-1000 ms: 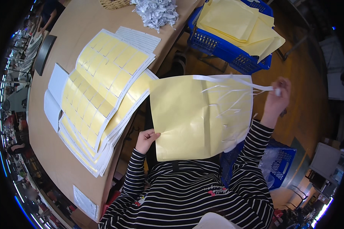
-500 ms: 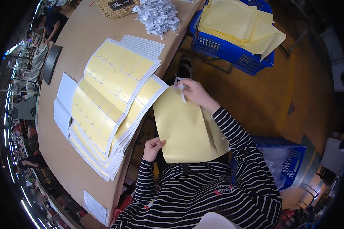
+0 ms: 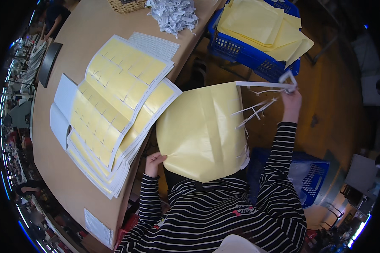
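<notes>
Over my lap hangs a large yellow sheet (image 3: 198, 130), smooth and slightly creased. The thumb and fingers of my left hand (image 3: 155, 163) pinch its lower left edge. Out to the right, my right hand (image 3: 291, 101) is closed on white paper strips (image 3: 264, 85) that stretch from the sheet's upper right edge. Thin cross-shaped bits of white trimming dangle between the strip and the sheet. Beside the sheet, on the table, lies a stack of white-bordered yellow sheets (image 3: 118, 80) with small cut marks, its top sheets folded over.
The brown table (image 3: 55, 139) runs along my left. A heap of white paper scraps (image 3: 173, 17) lies at its far end by a wicker basket (image 3: 128, 5). A blue crate (image 3: 236, 50) at far right holds yellow sheets; another blue crate (image 3: 312, 177) stands nearer. A dark flat slab (image 3: 50, 63) lies on the table's left edge.
My right hand has moved right, away from the sheet, drawing the white strips out from its edge. The yellow sheet has lifted and spread wider. My left hand keeps its pinch.
</notes>
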The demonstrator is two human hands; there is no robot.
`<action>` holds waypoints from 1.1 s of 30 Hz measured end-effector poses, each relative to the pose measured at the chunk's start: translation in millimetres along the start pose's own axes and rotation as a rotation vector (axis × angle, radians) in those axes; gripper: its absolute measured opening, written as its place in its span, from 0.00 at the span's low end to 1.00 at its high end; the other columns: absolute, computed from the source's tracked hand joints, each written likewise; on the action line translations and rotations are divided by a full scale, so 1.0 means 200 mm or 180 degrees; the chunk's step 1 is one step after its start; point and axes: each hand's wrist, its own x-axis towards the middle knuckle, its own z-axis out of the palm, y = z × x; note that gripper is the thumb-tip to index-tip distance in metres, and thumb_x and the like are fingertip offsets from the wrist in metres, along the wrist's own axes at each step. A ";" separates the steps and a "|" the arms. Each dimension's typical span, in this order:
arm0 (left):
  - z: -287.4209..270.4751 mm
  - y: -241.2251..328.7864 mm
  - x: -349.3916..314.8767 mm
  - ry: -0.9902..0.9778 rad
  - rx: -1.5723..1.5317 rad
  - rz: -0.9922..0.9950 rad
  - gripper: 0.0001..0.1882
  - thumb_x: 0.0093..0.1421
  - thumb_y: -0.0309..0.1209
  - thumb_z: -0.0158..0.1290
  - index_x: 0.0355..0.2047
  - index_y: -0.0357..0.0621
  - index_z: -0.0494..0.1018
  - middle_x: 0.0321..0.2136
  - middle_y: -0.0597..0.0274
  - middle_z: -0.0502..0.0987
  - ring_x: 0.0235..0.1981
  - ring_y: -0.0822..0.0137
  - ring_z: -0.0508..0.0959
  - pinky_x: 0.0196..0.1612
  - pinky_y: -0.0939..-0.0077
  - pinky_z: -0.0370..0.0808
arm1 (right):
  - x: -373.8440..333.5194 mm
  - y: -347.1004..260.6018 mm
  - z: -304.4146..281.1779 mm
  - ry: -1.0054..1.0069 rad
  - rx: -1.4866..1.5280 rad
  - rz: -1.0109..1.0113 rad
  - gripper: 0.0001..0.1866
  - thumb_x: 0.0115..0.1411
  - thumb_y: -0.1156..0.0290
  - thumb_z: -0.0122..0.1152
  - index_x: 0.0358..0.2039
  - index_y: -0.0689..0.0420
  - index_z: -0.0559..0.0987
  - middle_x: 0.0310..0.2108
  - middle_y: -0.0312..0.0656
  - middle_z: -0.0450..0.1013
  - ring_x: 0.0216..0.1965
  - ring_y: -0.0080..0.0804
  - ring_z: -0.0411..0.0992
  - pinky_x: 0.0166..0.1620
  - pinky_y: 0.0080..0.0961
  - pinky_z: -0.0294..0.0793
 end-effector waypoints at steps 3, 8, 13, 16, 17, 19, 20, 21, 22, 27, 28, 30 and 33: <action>-0.10 -0.02 -0.02 0.0201 -0.0030 -0.0165 0.10 0.59 0.25 0.53 0.39 0.33 0.79 0.34 0.62 0.82 0.35 0.73 0.78 0.45 0.81 0.71 | 0.01 -0.37 -0.09 0.1388 -0.0467 -0.1015 0.11 0.65 0.77 0.40 0.41 0.66 0.72 0.41 0.51 0.71 0.45 0.45 0.71 0.53 0.51 0.69; -0.23 -0.10 -0.07 0.0321 -0.0103 -0.0256 0.11 0.59 0.28 0.53 0.39 0.36 0.79 0.36 0.62 0.82 0.39 0.72 0.78 0.49 0.78 0.69 | -0.05 -0.75 -0.15 0.1218 -0.0561 -0.1747 0.12 0.66 0.76 0.39 0.41 0.67 0.72 0.42 0.55 0.71 0.46 0.50 0.71 0.55 0.53 0.69; -0.37 -0.23 -0.13 0.0370 -0.0021 -0.0427 0.12 0.59 0.27 0.52 0.40 0.36 0.79 0.36 0.61 0.82 0.40 0.70 0.78 0.50 0.78 0.68 | -0.21 -0.75 -0.03 0.1264 -0.3968 -0.2746 0.09 0.62 0.78 0.50 0.41 0.68 0.74 0.38 0.47 0.75 0.40 0.37 0.74 0.50 0.34 0.72; -0.43 -0.40 -0.24 0.0628 -0.0500 -0.0663 0.10 0.59 0.25 0.53 0.39 0.35 0.79 0.35 0.61 0.82 0.38 0.70 0.79 0.47 0.78 0.72 | -0.29 -0.76 0.09 0.1405 -0.5455 -0.3153 0.13 0.56 0.83 0.57 0.43 0.66 0.76 0.38 0.43 0.75 0.38 0.28 0.74 0.45 0.22 0.72; -0.44 -0.46 -0.29 0.0710 -0.0587 -0.0693 0.10 0.59 0.24 0.54 0.39 0.35 0.79 0.35 0.61 0.82 0.37 0.70 0.80 0.46 0.78 0.73 | -0.29 -0.77 0.13 0.1490 -0.5277 -0.3293 0.12 0.56 0.84 0.56 0.42 0.65 0.76 0.37 0.43 0.75 0.38 0.28 0.74 0.45 0.22 0.72; -0.48 -0.58 -0.37 0.0832 -0.0678 -0.0616 0.08 0.58 0.22 0.55 0.38 0.34 0.79 0.35 0.60 0.81 0.33 0.69 0.80 0.40 0.77 0.75 | -0.28 -0.82 0.20 0.1477 -0.4899 -0.3096 0.11 0.60 0.81 0.50 0.43 0.62 0.75 0.35 0.43 0.75 0.38 0.33 0.74 0.45 0.30 0.75; -0.51 -0.62 -0.41 0.1032 -0.0579 -0.0703 0.08 0.58 0.22 0.55 0.38 0.34 0.79 0.35 0.61 0.81 0.33 0.69 0.80 0.40 0.77 0.76 | -0.27 -0.84 0.24 0.1360 -0.4419 -0.3189 0.11 0.62 0.80 0.48 0.44 0.61 0.74 0.35 0.45 0.75 0.38 0.35 0.74 0.46 0.34 0.75; -0.52 -0.66 -0.44 0.1168 -0.0533 -0.0773 0.08 0.59 0.22 0.54 0.37 0.34 0.79 0.34 0.61 0.81 0.32 0.69 0.80 0.40 0.77 0.76 | -0.25 -0.86 0.30 0.1094 -0.3965 -0.3261 0.11 0.63 0.78 0.46 0.44 0.60 0.74 0.36 0.46 0.74 0.39 0.38 0.74 0.46 0.38 0.74; -0.52 -0.68 -0.46 0.1337 -0.0501 -0.0868 0.07 0.59 0.23 0.54 0.37 0.33 0.79 0.34 0.62 0.81 0.32 0.69 0.80 0.39 0.77 0.76 | -0.24 -0.86 0.37 0.1159 -0.2893 -0.2983 0.12 0.65 0.74 0.43 0.46 0.59 0.73 0.38 0.49 0.73 0.42 0.42 0.73 0.49 0.44 0.72; -0.29 -0.33 -0.45 0.1227 0.3959 -0.1447 0.23 0.51 0.48 0.61 0.34 0.39 0.80 0.33 0.45 0.81 0.33 0.49 0.82 0.39 0.58 0.77 | -0.40 -0.36 0.69 -0.0898 -0.2096 -0.1280 0.21 0.67 0.63 0.45 0.57 0.58 0.68 0.59 0.53 0.63 0.53 0.41 0.68 0.56 0.40 0.68; -0.19 -0.18 -0.46 0.1097 0.4346 -0.1458 0.22 0.53 0.48 0.60 0.33 0.38 0.80 0.32 0.46 0.81 0.33 0.48 0.81 0.39 0.59 0.77 | -0.45 -0.20 0.75 -0.1013 -0.2318 -0.0995 0.24 0.66 0.60 0.48 0.58 0.58 0.67 0.61 0.53 0.61 0.54 0.40 0.67 0.56 0.38 0.68; 0.02 0.16 -0.48 0.0719 0.5172 -0.1820 0.21 0.57 0.47 0.57 0.32 0.38 0.81 0.31 0.46 0.81 0.32 0.47 0.81 0.37 0.60 0.77 | -0.54 0.13 0.85 -0.1662 -0.3311 -0.0333 0.29 0.58 0.62 0.60 0.58 0.59 0.69 0.63 0.50 0.59 0.60 0.39 0.64 0.58 0.34 0.67; 0.28 0.62 -0.38 -0.0569 0.3852 -0.0055 0.19 0.56 0.39 0.60 0.42 0.38 0.78 0.38 0.48 0.80 0.41 0.48 0.80 0.45 0.61 0.76 | -0.68 0.61 0.90 -0.3482 -0.5608 -0.0536 0.32 0.46 0.81 0.61 0.56 0.58 0.72 0.61 0.48 0.62 0.64 0.46 0.58 0.64 0.37 0.59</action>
